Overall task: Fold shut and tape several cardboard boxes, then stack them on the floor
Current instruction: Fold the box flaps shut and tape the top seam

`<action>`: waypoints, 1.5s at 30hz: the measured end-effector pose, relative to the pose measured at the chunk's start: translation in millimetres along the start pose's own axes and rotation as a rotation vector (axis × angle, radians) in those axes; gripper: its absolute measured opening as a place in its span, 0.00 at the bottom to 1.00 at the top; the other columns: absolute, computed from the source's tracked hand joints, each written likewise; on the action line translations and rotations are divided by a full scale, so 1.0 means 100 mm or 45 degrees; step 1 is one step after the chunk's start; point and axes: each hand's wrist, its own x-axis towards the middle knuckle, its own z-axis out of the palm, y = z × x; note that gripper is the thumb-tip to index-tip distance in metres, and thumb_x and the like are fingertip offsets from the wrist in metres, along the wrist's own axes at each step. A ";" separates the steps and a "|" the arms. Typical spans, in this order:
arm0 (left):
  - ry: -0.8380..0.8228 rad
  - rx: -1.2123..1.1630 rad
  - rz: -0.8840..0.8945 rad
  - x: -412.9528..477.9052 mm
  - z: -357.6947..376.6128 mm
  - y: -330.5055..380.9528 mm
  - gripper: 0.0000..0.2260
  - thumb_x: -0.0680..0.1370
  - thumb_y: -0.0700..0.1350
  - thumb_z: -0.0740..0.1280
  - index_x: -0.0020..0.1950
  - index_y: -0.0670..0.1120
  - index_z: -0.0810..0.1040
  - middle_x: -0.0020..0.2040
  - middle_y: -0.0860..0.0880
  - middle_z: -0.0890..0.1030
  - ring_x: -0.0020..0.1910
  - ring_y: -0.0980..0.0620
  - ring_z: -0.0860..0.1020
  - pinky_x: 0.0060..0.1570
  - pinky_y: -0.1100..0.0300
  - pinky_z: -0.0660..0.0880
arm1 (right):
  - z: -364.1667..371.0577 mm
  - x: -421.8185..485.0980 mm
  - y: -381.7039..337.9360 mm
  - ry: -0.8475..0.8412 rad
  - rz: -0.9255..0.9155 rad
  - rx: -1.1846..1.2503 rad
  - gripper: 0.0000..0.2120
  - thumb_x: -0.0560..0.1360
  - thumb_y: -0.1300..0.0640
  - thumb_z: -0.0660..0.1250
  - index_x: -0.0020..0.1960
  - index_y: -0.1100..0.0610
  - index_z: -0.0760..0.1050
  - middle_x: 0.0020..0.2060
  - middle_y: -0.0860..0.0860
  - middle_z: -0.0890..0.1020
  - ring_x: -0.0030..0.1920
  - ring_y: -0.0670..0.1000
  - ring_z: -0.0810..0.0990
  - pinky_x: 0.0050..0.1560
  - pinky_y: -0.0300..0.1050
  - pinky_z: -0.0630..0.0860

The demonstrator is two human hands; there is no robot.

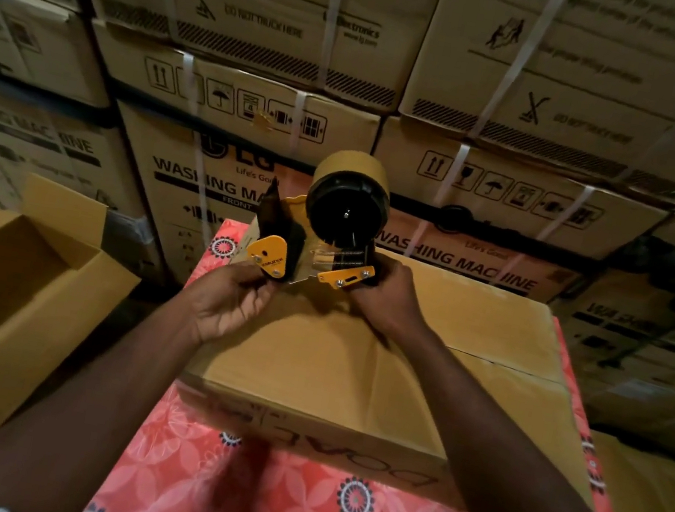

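Tape dispenser point(314, 251) held in air by both hands. Right hand point(387, 298): fingers curled round rear handle. Left hand point(228, 300): fingertips pinch dispenser front end. Brown tape roll point(355, 168) above fingers. Closed cardboard box point(350, 375) directly below fingers, on pink floral cloth point(240, 491). Open box point(5, 287) left of left-hand fingers. Washing-machine cartons point(481, 272) stacked beyond fingers.

You are holding the tape dispenser point(319, 248) above the closed box point(375, 366), your right hand point(382, 297) gripping its handle and your left hand point(228, 302) pinching its front end. The box is sitting on a pink flowered cloth point(240, 491). An open box point(5, 287) is lying at your left, and big cartons point(263, 103) are standing stacked behind.
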 end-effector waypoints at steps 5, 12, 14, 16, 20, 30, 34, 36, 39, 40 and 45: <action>-0.254 0.096 -0.036 -0.10 -0.16 0.14 0.21 0.65 0.46 0.82 0.54 0.39 0.83 0.48 0.40 0.86 0.43 0.47 0.86 0.41 0.55 0.84 | -0.01 0.00 0.06 -0.028 -0.019 0.027 0.10 0.69 0.57 0.78 0.48 0.47 0.83 0.42 0.45 0.87 0.45 0.46 0.86 0.48 0.49 0.83; 0.076 0.318 -0.022 -0.15 -0.06 0.11 0.14 0.86 0.42 0.54 0.51 0.37 0.77 0.38 0.42 0.84 0.31 0.52 0.84 0.34 0.61 0.83 | 0.01 0.02 0.09 -0.117 -0.038 -0.049 0.14 0.66 0.51 0.78 0.51 0.51 0.84 0.41 0.43 0.87 0.43 0.46 0.86 0.46 0.53 0.83; 0.067 0.295 -0.028 -0.15 -0.08 0.13 0.14 0.86 0.42 0.53 0.53 0.38 0.76 0.41 0.41 0.84 0.33 0.51 0.85 0.34 0.60 0.83 | 0.00 0.01 0.08 -0.127 -0.041 -0.034 0.12 0.68 0.54 0.79 0.51 0.50 0.84 0.40 0.43 0.87 0.41 0.45 0.85 0.42 0.49 0.83; 0.027 0.241 -0.029 -0.18 -0.10 0.16 0.15 0.86 0.44 0.52 0.55 0.40 0.75 0.42 0.41 0.84 0.34 0.49 0.85 0.37 0.57 0.84 | 0.00 0.01 0.07 -0.144 -0.048 -0.037 0.11 0.69 0.55 0.79 0.50 0.49 0.83 0.40 0.44 0.87 0.40 0.46 0.85 0.39 0.46 0.82; 0.066 0.309 -0.011 -0.20 -0.08 0.10 0.12 0.85 0.45 0.57 0.52 0.41 0.77 0.38 0.43 0.85 0.34 0.52 0.85 0.36 0.60 0.83 | 0.00 0.01 0.06 -0.153 -0.044 -0.047 0.10 0.70 0.55 0.78 0.49 0.49 0.83 0.40 0.45 0.87 0.40 0.48 0.86 0.39 0.47 0.83; 0.268 0.720 0.276 -0.22 -0.29 0.31 0.12 0.84 0.35 0.55 0.52 0.38 0.78 0.42 0.42 0.80 0.34 0.53 0.80 0.39 0.60 0.78 | -0.03 0.05 0.07 -0.169 -0.076 -0.208 0.15 0.65 0.45 0.77 0.49 0.48 0.83 0.42 0.43 0.86 0.44 0.43 0.84 0.50 0.56 0.82; 0.430 0.850 0.372 -0.35 -0.60 0.64 0.12 0.84 0.38 0.57 0.59 0.40 0.79 0.46 0.43 0.83 0.41 0.52 0.82 0.41 0.63 0.80 | -0.10 0.14 0.08 -0.104 -0.085 -0.228 0.14 0.66 0.46 0.76 0.50 0.48 0.83 0.42 0.42 0.86 0.45 0.42 0.84 0.51 0.55 0.82; 0.262 0.950 0.292 -0.38 -0.50 0.57 0.12 0.85 0.41 0.57 0.61 0.40 0.79 0.51 0.41 0.85 0.46 0.48 0.85 0.45 0.60 0.81 | -0.07 0.17 0.07 -0.110 -0.091 -0.222 0.15 0.67 0.45 0.76 0.52 0.48 0.83 0.44 0.42 0.86 0.47 0.42 0.84 0.52 0.56 0.82; 0.081 0.877 0.121 -0.31 -0.27 0.31 0.15 0.86 0.44 0.56 0.63 0.36 0.77 0.55 0.37 0.84 0.51 0.44 0.85 0.48 0.57 0.83 | 0.01 0.19 0.04 -0.131 -0.126 -0.239 0.17 0.66 0.44 0.75 0.53 0.47 0.83 0.45 0.41 0.86 0.48 0.42 0.84 0.52 0.56 0.82; 0.055 0.789 0.067 -0.27 -0.20 0.23 0.16 0.86 0.44 0.55 0.64 0.35 0.76 0.57 0.35 0.83 0.53 0.42 0.85 0.49 0.55 0.84 | 0.04 0.19 0.02 -0.141 -0.135 -0.249 0.18 0.65 0.43 0.75 0.53 0.47 0.83 0.45 0.42 0.86 0.48 0.42 0.84 0.52 0.56 0.82; 0.045 0.339 -0.061 -0.14 -0.16 0.04 0.15 0.86 0.44 0.54 0.58 0.39 0.78 0.49 0.39 0.85 0.44 0.47 0.85 0.42 0.54 0.84 | 0.06 0.20 0.02 -0.166 -0.133 -0.289 0.18 0.66 0.39 0.74 0.50 0.47 0.83 0.43 0.44 0.86 0.46 0.45 0.84 0.49 0.57 0.82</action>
